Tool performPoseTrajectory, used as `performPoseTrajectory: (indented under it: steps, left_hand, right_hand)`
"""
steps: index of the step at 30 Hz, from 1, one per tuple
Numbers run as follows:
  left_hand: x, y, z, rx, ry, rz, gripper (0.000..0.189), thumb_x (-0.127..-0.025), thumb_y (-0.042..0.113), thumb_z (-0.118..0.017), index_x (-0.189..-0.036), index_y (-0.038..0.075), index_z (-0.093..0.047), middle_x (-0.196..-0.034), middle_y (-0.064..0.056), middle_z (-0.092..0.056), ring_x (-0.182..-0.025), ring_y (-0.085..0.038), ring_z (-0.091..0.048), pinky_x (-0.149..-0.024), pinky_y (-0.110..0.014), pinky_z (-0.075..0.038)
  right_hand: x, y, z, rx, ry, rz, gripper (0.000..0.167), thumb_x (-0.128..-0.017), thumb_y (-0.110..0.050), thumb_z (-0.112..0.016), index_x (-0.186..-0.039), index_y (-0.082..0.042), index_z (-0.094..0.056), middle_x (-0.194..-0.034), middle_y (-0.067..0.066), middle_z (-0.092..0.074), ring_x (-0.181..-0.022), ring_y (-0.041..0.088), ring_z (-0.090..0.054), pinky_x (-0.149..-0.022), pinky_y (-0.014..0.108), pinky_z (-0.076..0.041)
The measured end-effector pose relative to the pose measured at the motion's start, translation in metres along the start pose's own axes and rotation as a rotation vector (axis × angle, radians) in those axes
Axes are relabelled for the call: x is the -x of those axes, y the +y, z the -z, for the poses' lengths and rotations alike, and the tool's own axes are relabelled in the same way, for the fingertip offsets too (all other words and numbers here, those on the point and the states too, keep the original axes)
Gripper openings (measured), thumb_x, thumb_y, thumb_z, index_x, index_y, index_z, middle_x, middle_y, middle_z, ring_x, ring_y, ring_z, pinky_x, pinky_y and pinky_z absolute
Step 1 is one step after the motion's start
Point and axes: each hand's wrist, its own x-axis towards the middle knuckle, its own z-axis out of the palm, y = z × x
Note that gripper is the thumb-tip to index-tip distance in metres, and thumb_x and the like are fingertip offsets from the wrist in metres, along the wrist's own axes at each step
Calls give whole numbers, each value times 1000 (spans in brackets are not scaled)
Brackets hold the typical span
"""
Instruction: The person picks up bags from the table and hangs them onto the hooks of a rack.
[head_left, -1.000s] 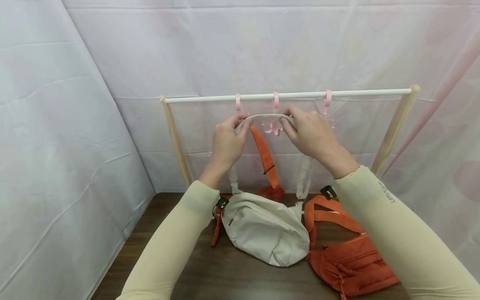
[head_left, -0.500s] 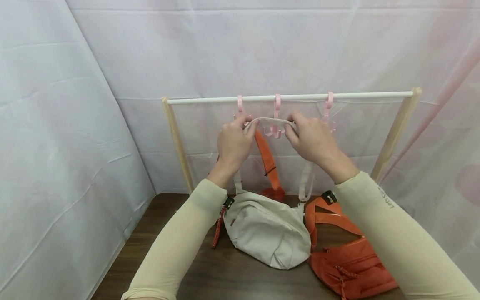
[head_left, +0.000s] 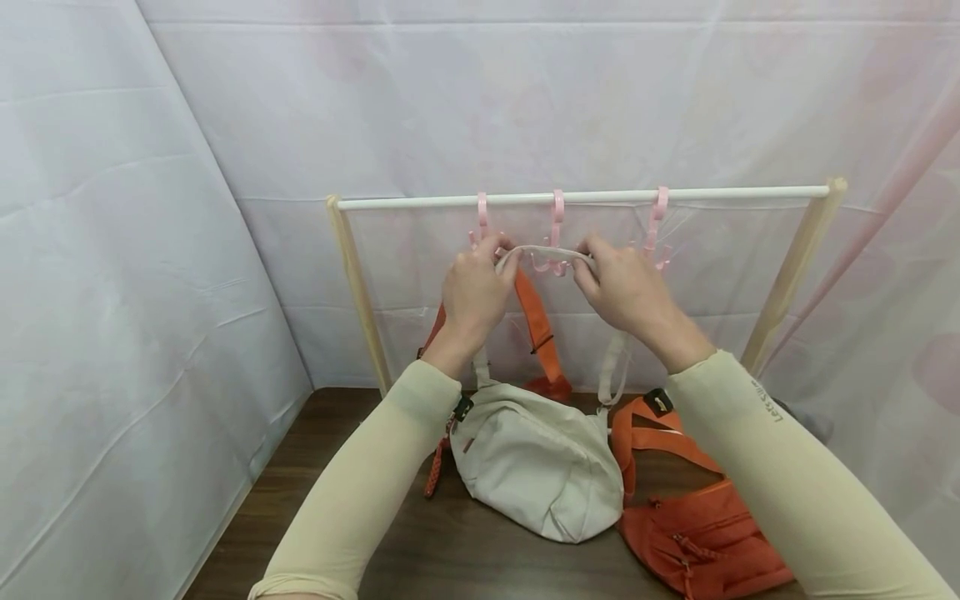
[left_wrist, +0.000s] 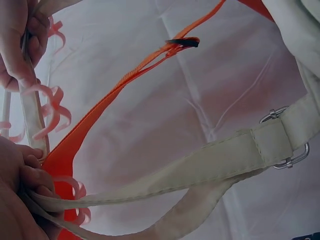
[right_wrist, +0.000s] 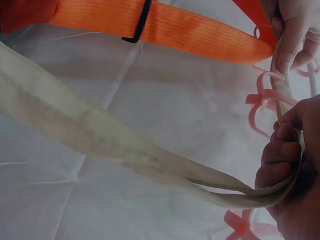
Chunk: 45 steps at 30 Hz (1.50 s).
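Observation:
My left hand [head_left: 476, 296] and right hand [head_left: 626, 283] pinch a cream strap [head_left: 547, 248] at two spots, with a short span stretched between them. That span crosses in front of the prongs of the middle pink hook [head_left: 558, 218]; contact cannot be told. From the strap hangs a cream sling bag [head_left: 536, 462], low over the wooden table; whether it touches is unclear. In the left wrist view the strap [left_wrist: 210, 155] runs doubled from my fingers to a metal buckle [left_wrist: 295, 157]. Behind my left hand, an orange strap [head_left: 538, 325] hangs near the left pink hook [head_left: 482, 212].
An orange bag [head_left: 697, 542] lies on the table [head_left: 420, 558] at the right, its strap [head_left: 667, 442] looped behind it. The hooks, including a right one [head_left: 658, 218], hang on a white rod [head_left: 742, 192] between wooden posts [head_left: 795, 275]. Pale curtains [head_left: 225, 100] surround everything.
Both hands have come down slightly with the strap, relative to the rod, and nearer the middle hook's prongs. The view has also shifted a little. The orange bag on the table lies unmoved.

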Motion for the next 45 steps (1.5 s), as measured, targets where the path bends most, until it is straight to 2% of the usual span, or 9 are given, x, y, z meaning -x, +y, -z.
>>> performPoseTrajectory:
  steps: [4,10,19,24,27,29,33,38,45]
  left_hand:
    - [3,-2,-2,-23,-6,-5,17,-105,31,-71,-107,14,-71,-84,-1,-74,-54,-17,-53,-48,-31,-38]
    - [9,-3,-5,-39,-12,-24,15,-105,29,-69,-106,15,-66,-67,-3,-60,-51,-20,-52,-49,-35,-42]
    - [17,-6,-11,-22,-13,-62,18,-106,28,-69,-111,12,-62,-63,-1,-54,-46,-17,-47,-45,-30,-36]
    - [26,-10,-15,23,-10,-75,38,-106,29,-69,-139,13,-59,-57,-1,-47,-41,-16,-41,-41,-29,-31]
    - [32,-14,-17,63,-12,-93,60,-106,29,-69,-159,16,-45,-56,0,-46,-40,-15,-38,-41,-28,-30]
    - [36,-15,-18,79,-10,-96,66,-106,29,-69,-164,16,-37,-57,1,-48,-40,-14,-37,-41,-28,-29]
    - [45,-19,-21,140,-7,-78,63,-107,30,-67,-158,8,-36,-65,2,-62,-42,-11,-42,-42,-28,-31]
    - [57,-25,-24,234,-18,-49,45,-109,27,-64,-138,0,-43,-81,-4,-75,-47,-9,-51,-41,-27,-34]
    - [70,-32,-29,195,-33,-39,32,-110,28,-62,-129,2,-55,-90,-5,-79,-54,-11,-63,-42,-27,-38]
  right_hand:
    - [1,2,-4,-1,-10,-1,18,-110,-21,-49,-110,-7,-60,-65,5,-51,-49,22,-45,-47,37,-38]
    - [3,5,-7,5,-23,-21,20,-112,-22,-49,-108,-6,-60,-68,6,-52,-53,24,-47,-51,39,-39]
    - [3,7,-11,11,-49,-71,26,-113,-28,-48,-114,-6,-60,-73,8,-55,-59,27,-52,-56,42,-41]
    - [4,9,-14,10,-57,-74,26,-114,-28,-48,-116,-6,-60,-73,8,-55,-59,27,-52,-57,43,-41]
    - [6,10,-15,8,-66,-77,26,-114,-29,-47,-116,-6,-60,-74,8,-55,-59,27,-52,-61,44,-43]
    - [8,11,-15,7,-77,-86,26,-114,-29,-48,-115,-6,-59,-74,8,-55,-60,28,-52,-65,46,-44]
    - [12,11,-16,9,-101,-99,26,-115,-31,-49,-112,-6,-58,-73,8,-53,-61,28,-52,-66,46,-44]
    - [16,14,-19,-15,-124,-101,28,-115,-33,-48,-111,-7,-55,-74,8,-56,-61,25,-54,-61,42,-44]
    - [23,17,-27,-50,-153,-127,27,-115,-34,-46,-107,-9,-52,-78,9,-57,-62,25,-54,-58,41,-44]
